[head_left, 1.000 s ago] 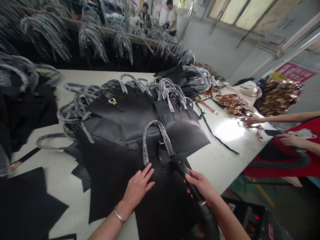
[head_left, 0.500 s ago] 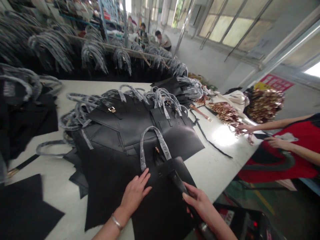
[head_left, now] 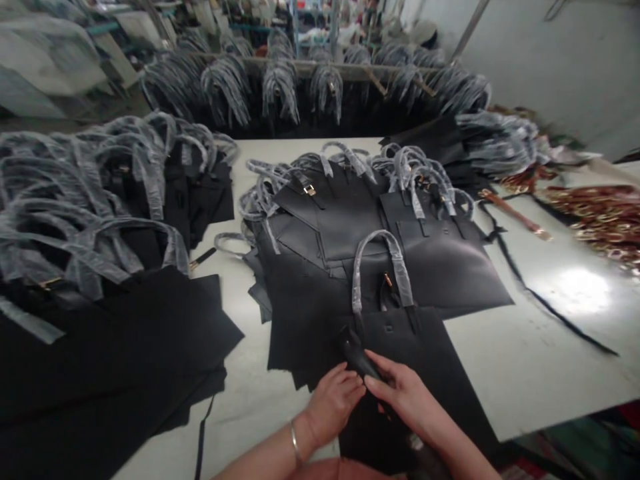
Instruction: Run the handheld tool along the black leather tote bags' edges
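Observation:
My right hand is closed round a black tube-shaped tool, its tip pointing up and left over a black leather bag panel. Beside the tool my left hand rests at the panel's left side, fingers bent and close together, touching the leather; its thumb is hidden. A plastic-wrapped handle arches up from the top of this panel, with a small gold-coloured fitting inside the loop. Behind lie overlapping black panels with similar wrapped handles.
On the left, a large pile of black bag pieces with wrapped handles covers the table. Brown straps with gold-coloured buckles lie at the right, near a thin black strip. Racked wrapped handles line the back.
My view has swung left, so the co-worker at the right is out of sight. The tool's tip has moved to the panel's upper left. My left hand has drawn back below it, fingers more bent.

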{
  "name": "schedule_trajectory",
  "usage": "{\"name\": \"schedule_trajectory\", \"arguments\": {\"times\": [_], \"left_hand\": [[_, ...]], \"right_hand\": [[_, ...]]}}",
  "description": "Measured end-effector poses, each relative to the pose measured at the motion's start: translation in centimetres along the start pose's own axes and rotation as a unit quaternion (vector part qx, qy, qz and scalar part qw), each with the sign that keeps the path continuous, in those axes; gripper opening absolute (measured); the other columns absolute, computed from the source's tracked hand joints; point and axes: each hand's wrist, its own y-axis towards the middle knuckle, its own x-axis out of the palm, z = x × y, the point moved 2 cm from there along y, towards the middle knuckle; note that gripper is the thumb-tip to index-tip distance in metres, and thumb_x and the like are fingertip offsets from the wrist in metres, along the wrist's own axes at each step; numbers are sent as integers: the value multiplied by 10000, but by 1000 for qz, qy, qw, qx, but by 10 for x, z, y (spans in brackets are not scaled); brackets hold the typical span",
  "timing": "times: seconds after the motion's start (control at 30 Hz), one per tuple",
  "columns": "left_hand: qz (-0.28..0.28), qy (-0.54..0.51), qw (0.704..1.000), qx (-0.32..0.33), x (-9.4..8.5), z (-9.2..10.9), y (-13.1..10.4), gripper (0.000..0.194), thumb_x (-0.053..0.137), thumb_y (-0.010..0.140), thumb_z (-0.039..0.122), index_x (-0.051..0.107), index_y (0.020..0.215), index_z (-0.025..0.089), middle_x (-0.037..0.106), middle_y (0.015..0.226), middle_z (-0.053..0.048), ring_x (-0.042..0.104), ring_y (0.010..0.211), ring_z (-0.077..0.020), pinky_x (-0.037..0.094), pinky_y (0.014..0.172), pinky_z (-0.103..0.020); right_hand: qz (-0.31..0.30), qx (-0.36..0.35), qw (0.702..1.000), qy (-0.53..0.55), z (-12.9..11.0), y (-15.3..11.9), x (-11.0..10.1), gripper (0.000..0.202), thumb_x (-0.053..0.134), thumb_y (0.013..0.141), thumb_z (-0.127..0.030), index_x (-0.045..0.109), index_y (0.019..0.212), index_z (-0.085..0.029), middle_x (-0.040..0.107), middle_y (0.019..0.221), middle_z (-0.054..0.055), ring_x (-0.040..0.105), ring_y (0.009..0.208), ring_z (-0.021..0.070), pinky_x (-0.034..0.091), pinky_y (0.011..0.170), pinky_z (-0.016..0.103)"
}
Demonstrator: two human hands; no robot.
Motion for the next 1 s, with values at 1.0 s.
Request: {"name": "schedule_trajectory", "arguments": {"times": [1.0], "left_hand": [[33,-5,997,-70,-76,-58,41,225,468,978,164,644,1114,195,650,1026,-72,589,924,-175,509,791,-280]], "right_hand": [[24,27,999,23,-12,-29,-25,797,720,733,-517,525,1403,-132,656,787,22,520,548,126,442,480,254]]}}
